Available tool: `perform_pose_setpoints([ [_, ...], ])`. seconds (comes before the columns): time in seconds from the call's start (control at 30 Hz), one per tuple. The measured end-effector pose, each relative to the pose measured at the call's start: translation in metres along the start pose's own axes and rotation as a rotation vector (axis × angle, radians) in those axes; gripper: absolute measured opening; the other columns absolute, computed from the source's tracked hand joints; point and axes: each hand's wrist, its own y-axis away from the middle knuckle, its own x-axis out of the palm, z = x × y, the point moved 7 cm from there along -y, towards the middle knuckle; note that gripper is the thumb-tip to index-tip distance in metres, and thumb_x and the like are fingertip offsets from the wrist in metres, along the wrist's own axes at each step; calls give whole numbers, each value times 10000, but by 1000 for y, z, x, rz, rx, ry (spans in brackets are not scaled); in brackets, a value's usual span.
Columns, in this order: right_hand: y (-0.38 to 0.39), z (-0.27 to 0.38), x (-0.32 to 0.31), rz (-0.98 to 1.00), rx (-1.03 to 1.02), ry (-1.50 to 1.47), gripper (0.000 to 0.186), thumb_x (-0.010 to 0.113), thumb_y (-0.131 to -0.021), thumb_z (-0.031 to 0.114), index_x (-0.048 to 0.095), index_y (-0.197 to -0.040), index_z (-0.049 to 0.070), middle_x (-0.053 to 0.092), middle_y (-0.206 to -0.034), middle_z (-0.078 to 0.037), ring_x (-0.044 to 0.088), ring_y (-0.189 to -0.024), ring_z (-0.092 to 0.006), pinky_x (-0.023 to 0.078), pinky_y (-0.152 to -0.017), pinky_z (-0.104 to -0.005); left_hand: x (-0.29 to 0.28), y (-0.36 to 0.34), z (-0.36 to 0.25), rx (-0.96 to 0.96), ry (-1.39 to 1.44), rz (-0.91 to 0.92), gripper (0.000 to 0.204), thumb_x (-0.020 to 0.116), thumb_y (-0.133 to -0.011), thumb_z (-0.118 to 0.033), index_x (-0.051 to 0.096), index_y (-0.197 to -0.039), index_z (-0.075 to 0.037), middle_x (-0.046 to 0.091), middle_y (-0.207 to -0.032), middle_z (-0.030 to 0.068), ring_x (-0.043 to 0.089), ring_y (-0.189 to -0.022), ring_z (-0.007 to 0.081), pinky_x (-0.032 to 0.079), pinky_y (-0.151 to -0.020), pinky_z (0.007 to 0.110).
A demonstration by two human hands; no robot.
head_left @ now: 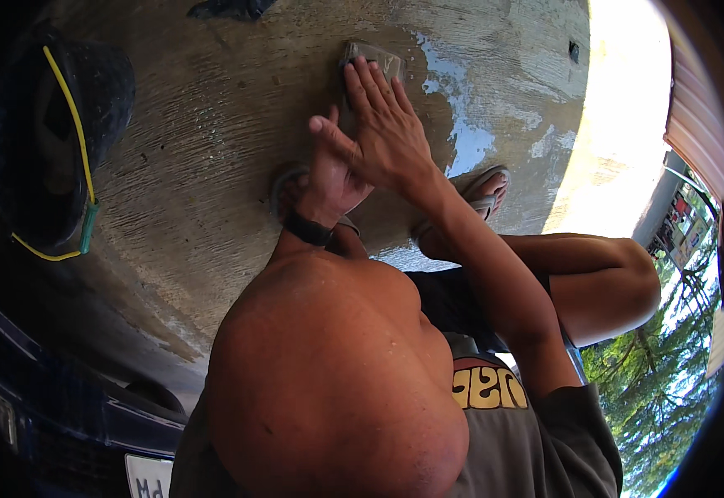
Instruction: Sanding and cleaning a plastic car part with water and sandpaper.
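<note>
My right hand (391,141) reaches forward with its fingers stretched out and its thumb pointing left. Its fingertips overlap a small rectangular, brownish-grey block (388,60) on the wet concrete floor; whether they touch it I cannot tell. Below and to the left is my left hand (339,184), a black band round its wrist. It crosses under my right hand, which hides most of its fingers; one straight fingertip shows. I see nothing held in either hand.
A black bucket (109,100) with a yellow handle (71,100) and green grip stands at the left. My sandalled feet (486,191) are close behind the hands. A dark blue vehicle (71,407) is at the lower left. A dark cloth-like thing (233,8) lies at the far edge.
</note>
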Motion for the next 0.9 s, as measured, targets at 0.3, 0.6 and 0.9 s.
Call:
perform_pose_setpoints([
  [0.3,-20,-19,-3,-33,34,-18,954,427,-935,702,257,-1560,1,259,-1621,-199,229,-1515,-314,130,-1232,-476,-9,-1,5,-39,12,-70,673,352,-1026,-602,377,-1497,-122,459,-1495,80,462,-1361,241,365,-1147,467],
  [0.6,-2,-27,-7,-73,32,-62,985,423,-923,724,342,-1500,-70,334,-1575,-239,304,-1481,-345,160,-1223,-490,-1,-4,5,-60,94,1,552,328,-1072,-486,397,-1487,-128,531,-1420,34,501,-1314,224,404,-1107,438],
  [0.9,13,-18,-7,-44,-18,-19,990,420,-933,717,326,-1498,-91,318,-1570,-272,303,-1482,-346,167,-1224,-478,-2,-3,11,-48,17,-124,582,383,-1023,-528,518,-1319,-45,584,-1304,166,579,-1213,255,450,-1064,405],
])
